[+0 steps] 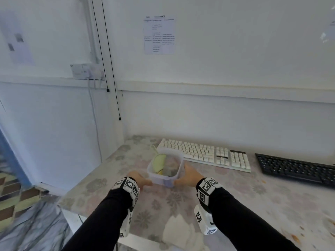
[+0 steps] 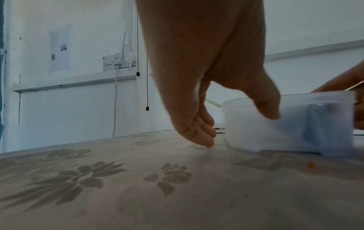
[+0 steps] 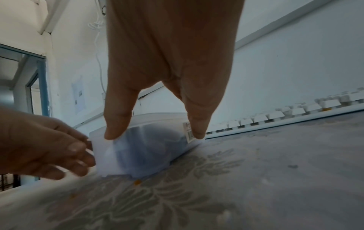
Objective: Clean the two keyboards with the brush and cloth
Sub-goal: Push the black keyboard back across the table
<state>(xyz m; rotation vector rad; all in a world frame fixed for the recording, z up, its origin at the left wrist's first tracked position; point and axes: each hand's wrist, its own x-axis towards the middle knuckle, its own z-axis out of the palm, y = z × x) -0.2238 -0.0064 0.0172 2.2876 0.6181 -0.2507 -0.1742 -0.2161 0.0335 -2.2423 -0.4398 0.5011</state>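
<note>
A translucent plastic container (image 1: 163,180) (image 2: 295,124) (image 3: 147,147) stands on the floral table, near the left end of the white keyboard (image 1: 204,154) (image 3: 295,112). Inside it lie a green brush (image 1: 159,161) and a greyish cloth (image 1: 172,163). The black keyboard (image 1: 297,169) lies further right. My right hand (image 1: 188,175) (image 3: 155,134) pinches the container's near right corner between thumb and finger. My left hand (image 1: 139,180) (image 2: 239,130) sits at the near left corner, thumb against the wall. Its fingers (image 2: 202,135) are loosely curled beside the container, tips at the tablecloth.
The table's left edge (image 1: 81,187) drops off close to my left hand. A wall rises right behind the keyboards, with a socket (image 1: 81,70) and hanging cables at the left. A whitish patch (image 1: 179,230) lies near the front edge. Small orange crumbs (image 3: 138,182) dot the cloth.
</note>
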